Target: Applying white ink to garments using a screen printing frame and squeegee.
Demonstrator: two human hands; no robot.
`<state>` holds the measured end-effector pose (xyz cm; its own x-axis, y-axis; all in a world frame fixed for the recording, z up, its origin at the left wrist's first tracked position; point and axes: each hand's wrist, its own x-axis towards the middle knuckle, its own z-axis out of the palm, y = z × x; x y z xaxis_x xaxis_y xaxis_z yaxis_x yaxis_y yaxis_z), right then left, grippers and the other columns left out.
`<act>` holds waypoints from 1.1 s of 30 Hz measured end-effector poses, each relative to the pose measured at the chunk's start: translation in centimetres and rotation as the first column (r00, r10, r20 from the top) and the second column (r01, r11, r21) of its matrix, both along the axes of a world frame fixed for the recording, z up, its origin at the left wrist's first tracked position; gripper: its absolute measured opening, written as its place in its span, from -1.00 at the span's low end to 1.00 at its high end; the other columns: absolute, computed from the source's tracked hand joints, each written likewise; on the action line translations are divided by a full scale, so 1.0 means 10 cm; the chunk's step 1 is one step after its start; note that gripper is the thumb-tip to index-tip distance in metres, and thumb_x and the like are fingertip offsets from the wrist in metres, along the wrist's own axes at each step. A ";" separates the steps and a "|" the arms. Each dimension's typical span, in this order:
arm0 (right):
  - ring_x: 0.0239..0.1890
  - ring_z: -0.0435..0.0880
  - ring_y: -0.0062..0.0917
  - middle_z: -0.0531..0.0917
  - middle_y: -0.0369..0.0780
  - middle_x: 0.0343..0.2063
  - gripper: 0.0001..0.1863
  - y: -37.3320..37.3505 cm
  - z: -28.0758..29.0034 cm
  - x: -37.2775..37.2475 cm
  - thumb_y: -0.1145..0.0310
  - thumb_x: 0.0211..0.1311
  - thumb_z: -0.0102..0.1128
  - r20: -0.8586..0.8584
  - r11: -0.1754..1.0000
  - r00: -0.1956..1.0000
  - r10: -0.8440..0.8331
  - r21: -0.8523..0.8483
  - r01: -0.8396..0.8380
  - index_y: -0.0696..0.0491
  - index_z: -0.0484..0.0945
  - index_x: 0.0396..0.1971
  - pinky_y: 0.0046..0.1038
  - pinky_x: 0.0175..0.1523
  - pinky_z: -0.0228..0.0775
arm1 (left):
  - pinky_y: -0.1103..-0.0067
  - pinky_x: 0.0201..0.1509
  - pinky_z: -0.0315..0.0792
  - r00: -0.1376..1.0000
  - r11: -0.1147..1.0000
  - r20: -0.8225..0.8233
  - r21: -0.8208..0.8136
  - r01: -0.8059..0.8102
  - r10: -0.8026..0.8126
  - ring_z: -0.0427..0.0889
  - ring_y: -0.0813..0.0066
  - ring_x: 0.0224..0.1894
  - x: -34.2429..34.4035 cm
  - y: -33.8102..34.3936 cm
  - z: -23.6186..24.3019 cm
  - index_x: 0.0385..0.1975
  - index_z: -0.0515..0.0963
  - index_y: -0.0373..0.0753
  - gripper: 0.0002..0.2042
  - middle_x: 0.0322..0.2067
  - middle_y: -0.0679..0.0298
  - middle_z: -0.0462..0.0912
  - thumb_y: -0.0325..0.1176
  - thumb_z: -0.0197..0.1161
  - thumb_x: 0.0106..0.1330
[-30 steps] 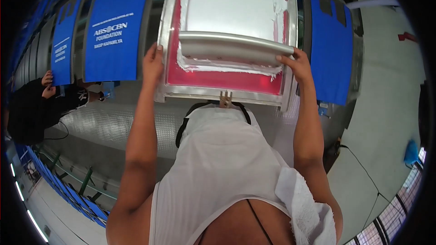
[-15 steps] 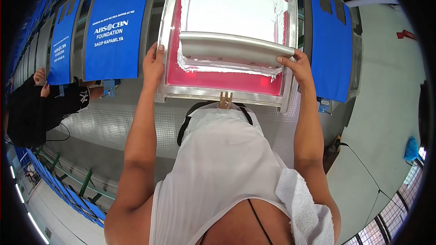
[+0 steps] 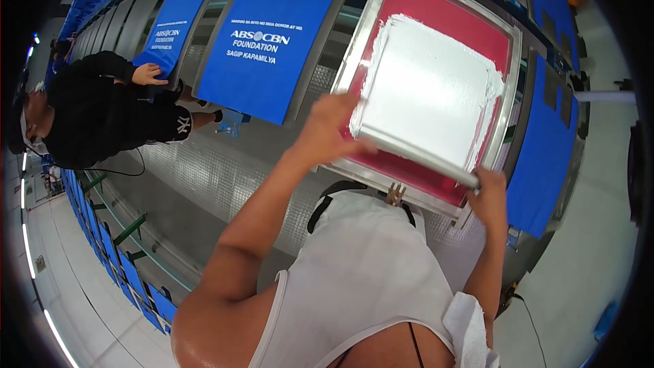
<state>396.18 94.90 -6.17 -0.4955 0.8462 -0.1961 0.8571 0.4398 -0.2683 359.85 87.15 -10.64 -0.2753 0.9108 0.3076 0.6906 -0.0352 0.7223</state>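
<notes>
A silk-screen frame with a metal rim [image 3: 512, 71] and pink mesh [image 3: 436, 3] lies tilted in front of me. Thick white ink [image 3: 436, 78] covers the mesh's middle, with ragged ridges along its sides. Across the near part of the ink lies a long metal squeegee [image 3: 419, 153]. My right hand [image 3: 489, 194] is closed around its right end. Smeared by motion, my left hand [image 3: 330, 129] is at the squeegee's left end, over the frame's left rim; whether it grips is unclear.
Blue printed fabric panels on boards stand in a row: one panel [image 3: 272, 41] left of the frame, another [image 3: 545, 150] right of it. Further left, a person in black [image 3: 102, 109] has a hand on a panel. A metal bracket [image 3: 396, 194] sits at the frame's near edge.
My left hand has left the frame's left rim for the squeegee's left end. The squeegee appears nearer the frame's near edge. The view has turned, shifting the frame right.
</notes>
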 end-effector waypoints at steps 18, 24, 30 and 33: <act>-0.11 0.51 -0.27 0.54 -0.17 -0.26 -0.63 1.55 -0.78 -0.49 0.55 -0.19 0.15 0.100 0.915 0.991 0.091 0.385 -0.122 0.04 0.45 -0.24 -0.03 0.13 0.18 | 0.30 -0.05 0.35 0.794 0.959 -0.541 -0.110 0.261 -0.278 0.47 0.17 -0.11 0.14 1.67 -0.52 -0.22 0.49 -0.26 -0.68 -0.21 0.12 0.50 -0.51 0.19 -0.07; -0.18 0.53 -0.25 0.58 -0.15 -0.35 -0.60 0.39 -0.13 -0.19 0.60 -0.28 0.14 0.018 0.991 0.993 0.115 0.074 -0.116 0.08 0.51 -0.26 -0.07 0.18 0.17 | 0.36 -0.13 0.32 0.825 0.862 -0.334 -0.395 0.317 -0.457 0.49 0.19 -0.23 0.27 0.46 0.06 -0.29 0.50 -0.24 -0.64 -0.37 0.18 0.49 -0.46 0.34 -0.19; -0.18 0.56 -0.27 0.60 -0.16 -0.38 -0.56 -0.22 -0.11 -0.09 0.60 -0.35 0.20 0.019 0.999 0.999 0.027 -0.032 -0.026 0.07 0.53 -0.27 -0.06 0.22 0.15 | 0.36 -0.14 0.33 0.858 0.859 -0.256 -0.392 0.329 -0.445 0.51 0.19 -0.26 0.45 -0.07 -0.02 -0.35 0.51 -0.25 -0.66 -0.40 0.18 0.52 -0.44 0.37 -0.22; -0.20 0.57 -0.29 0.61 -0.17 -0.38 -0.57 -0.08 -0.08 -0.15 0.63 -0.38 0.19 0.055 0.993 0.998 0.024 -0.121 -0.017 0.06 0.55 -0.31 -0.05 0.26 0.10 | 0.36 -0.12 0.34 0.870 0.844 -0.210 -0.421 0.331 -0.446 0.51 0.20 -0.24 0.44 -0.04 -0.06 -0.35 0.50 -0.26 -0.66 -0.35 0.17 0.54 -0.46 0.35 -0.23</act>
